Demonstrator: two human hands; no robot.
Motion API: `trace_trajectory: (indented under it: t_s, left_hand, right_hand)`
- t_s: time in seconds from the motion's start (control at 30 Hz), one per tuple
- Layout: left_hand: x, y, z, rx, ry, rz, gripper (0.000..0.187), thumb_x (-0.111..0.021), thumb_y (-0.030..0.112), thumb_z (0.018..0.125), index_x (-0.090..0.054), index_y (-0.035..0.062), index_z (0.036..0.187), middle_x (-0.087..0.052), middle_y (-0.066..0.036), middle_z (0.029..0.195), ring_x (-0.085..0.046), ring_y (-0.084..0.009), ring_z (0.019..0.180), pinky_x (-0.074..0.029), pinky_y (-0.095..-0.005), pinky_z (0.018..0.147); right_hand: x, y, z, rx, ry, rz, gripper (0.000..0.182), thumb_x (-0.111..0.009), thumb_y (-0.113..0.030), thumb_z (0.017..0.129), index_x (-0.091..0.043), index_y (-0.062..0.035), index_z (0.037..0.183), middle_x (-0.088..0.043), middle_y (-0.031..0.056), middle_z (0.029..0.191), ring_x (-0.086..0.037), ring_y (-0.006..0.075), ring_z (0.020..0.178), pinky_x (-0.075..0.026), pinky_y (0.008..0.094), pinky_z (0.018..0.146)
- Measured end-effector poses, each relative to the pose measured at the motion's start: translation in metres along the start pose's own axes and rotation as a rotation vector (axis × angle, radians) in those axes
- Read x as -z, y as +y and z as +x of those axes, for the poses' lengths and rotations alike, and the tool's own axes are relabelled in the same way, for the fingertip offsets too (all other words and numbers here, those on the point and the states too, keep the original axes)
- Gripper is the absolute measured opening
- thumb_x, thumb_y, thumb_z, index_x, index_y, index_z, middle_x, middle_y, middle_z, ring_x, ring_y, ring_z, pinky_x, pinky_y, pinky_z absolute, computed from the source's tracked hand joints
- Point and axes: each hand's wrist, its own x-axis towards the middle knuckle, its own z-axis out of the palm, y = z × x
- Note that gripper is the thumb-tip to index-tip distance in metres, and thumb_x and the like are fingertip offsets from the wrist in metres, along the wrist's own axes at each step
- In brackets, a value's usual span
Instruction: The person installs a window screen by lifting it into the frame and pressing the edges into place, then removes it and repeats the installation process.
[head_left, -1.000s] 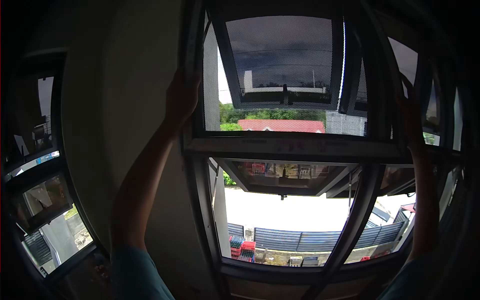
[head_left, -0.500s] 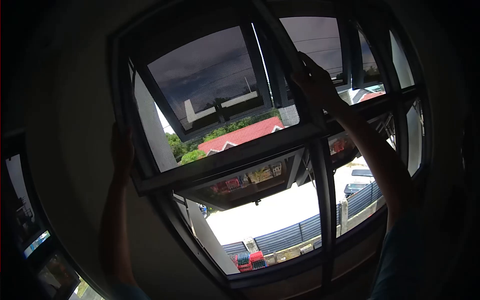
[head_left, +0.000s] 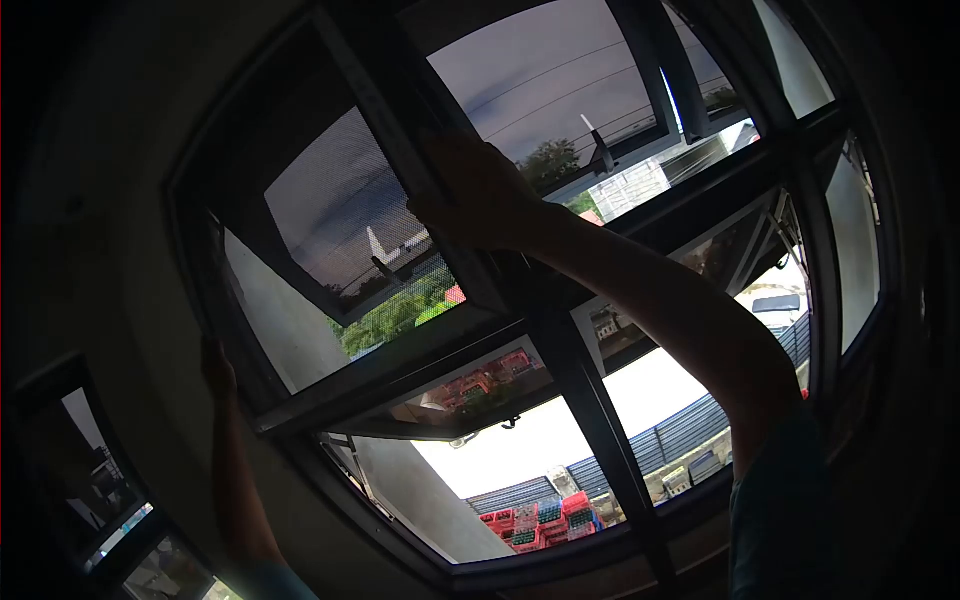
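A dark-framed window screen [head_left: 392, 362] with fine mesh stands tilted in view over the upper left part of the window [head_left: 585, 400]. My right hand [head_left: 478, 195] is closed around the screen's right side bar, with the thumb on the near face. At the lower left, my left hand [head_left: 219, 375] lies along the screen's left edge, its fingers mostly lost in shadow. Through the mesh an upper window sash with a handle [head_left: 384, 270] shows, swung outward. Below the screen, a lower sash [head_left: 470, 385] is also tilted outward.
The dark vertical window bar [head_left: 590, 420] runs down beside the screen. More open sashes are to the right. A second window [head_left: 85, 470] is at the left in the wall [head_left: 110, 250]. Outside are a fence [head_left: 665, 445] and red crates [head_left: 545, 522].
The view has turned and shifted. The screen and my right hand now appear farther left, with the screen looking narrower. My left hand sits lower along the screen's edge.
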Motion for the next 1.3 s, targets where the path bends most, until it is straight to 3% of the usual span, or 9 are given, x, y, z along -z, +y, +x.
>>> trace_trajectory:
  t_s: [0.3,0.4,0.63,0.8,1.03,1.3]
  left_hand:
    - [0.008,0.001,0.001,0.046,-0.015,-0.011,0.056,-0.036,0.038,0.099,-0.042,-0.007,0.132,-0.041,-0.021,0.139,-0.039,-0.031,0.13,-0.03,-0.0379,0.109]
    - [0.01,0.012,0.0,0.043,-0.018,-0.023,0.056,-0.037,0.037,0.099,-0.041,-0.0072,0.133,-0.043,-0.022,0.137,-0.042,-0.0311,0.127,-0.033,-0.0378,0.107]
    - [0.018,0.065,-0.013,0.32,-0.079,-0.226,0.059,-0.037,0.041,0.098,-0.036,-0.0042,0.137,-0.042,-0.019,0.139,-0.043,-0.0298,0.126,-0.034,-0.0375,0.105]
    - [0.021,0.068,-0.014,0.397,-0.112,-0.368,0.063,-0.037,0.044,0.098,-0.032,-0.0012,0.14,-0.039,-0.016,0.141,-0.042,-0.0279,0.126,-0.035,-0.0363,0.104]
    - [0.024,0.042,-0.006,0.335,-0.151,-0.384,0.064,-0.037,0.046,0.097,-0.03,-0.0004,0.141,-0.038,-0.015,0.142,-0.042,-0.0273,0.127,-0.035,-0.0359,0.104]
    - [0.021,0.08,-0.015,0.39,-0.088,-0.268,0.064,-0.037,0.044,0.098,-0.03,-0.0019,0.141,-0.035,-0.016,0.145,-0.035,-0.0274,0.132,-0.029,-0.0364,0.108]
  right_hand:
    - [-0.001,0.006,-0.005,-0.076,0.005,0.075,0.073,-0.063,-0.035,0.075,-0.037,0.0041,0.13,-0.05,0.0184,0.106,-0.053,0.031,0.1,-0.044,0.0461,0.085]
    - [0.01,0.006,-0.003,-0.125,-0.086,0.123,0.074,-0.064,-0.036,0.074,-0.038,0.003,0.131,-0.05,0.0172,0.107,-0.051,0.0295,0.104,-0.04,0.0449,0.089]
    - [0.005,0.013,-0.008,-0.127,-0.069,0.191,0.076,-0.061,-0.039,0.073,-0.037,0.0005,0.134,-0.05,0.0145,0.107,-0.049,0.0258,0.105,-0.038,0.04,0.092]
    - [-0.001,0.009,-0.007,-0.193,-0.061,0.149,0.074,-0.059,-0.036,0.074,-0.039,0.0028,0.133,-0.051,0.0145,0.107,-0.05,0.0249,0.102,-0.039,0.039,0.088]
    - [0.001,0.011,-0.001,-0.181,-0.091,0.093,0.064,-0.052,-0.029,0.081,-0.038,0.0067,0.131,-0.052,0.0139,0.109,-0.051,0.0233,0.101,-0.042,0.0382,0.084]
    - [0.002,0.013,0.003,-0.176,-0.108,0.078,0.061,-0.051,-0.027,0.082,-0.037,0.0074,0.132,-0.053,0.0135,0.11,-0.052,0.0226,0.1,-0.045,0.0382,0.082]
